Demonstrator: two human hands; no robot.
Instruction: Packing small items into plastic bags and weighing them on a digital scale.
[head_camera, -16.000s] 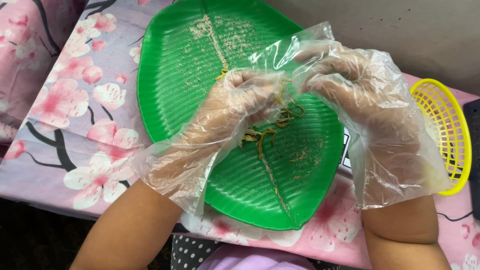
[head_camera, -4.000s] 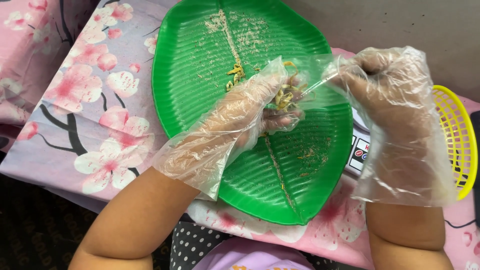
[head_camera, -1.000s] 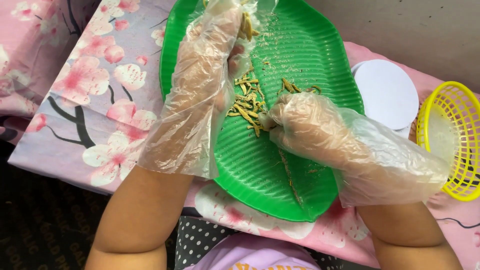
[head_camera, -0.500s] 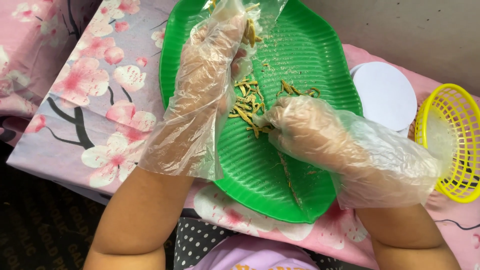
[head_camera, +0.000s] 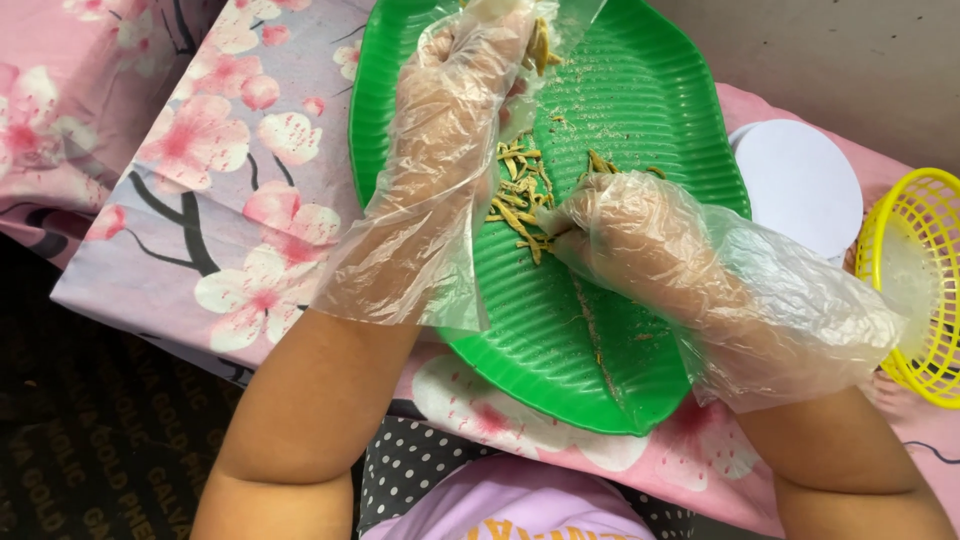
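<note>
Head view: pinched a few strips (head_camera: 520, 200) in left hand (head_camera: 465, 120) above tray (head_camera: 640, 90). Nudged mid-tray pile with curled right hand (head_camera: 640, 240); cannot tell its grip. Mid-gather, likely; needed a soft scoop.

One green leaf-shaped tray (head_camera: 640, 110), one yellow basket (head_camera: 915, 290), one white disc (head_camera: 800, 185) and two gloved hands are counted.

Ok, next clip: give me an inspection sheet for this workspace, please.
Surface: table under a pink floral cloth.
Job's things: green leaf-shaped tray with yellowish shreds heaped mid-tray, crumbs scattered.
Clutter: white round lid and yellow mesh basket at the right.
Hands: both in clear plastic gloves; left hand pinches shreds, right hand rests fingertips at the heap.
Cables: nothing seen.
Surroundings: plain wall behind, dark patterned floor.
</note>
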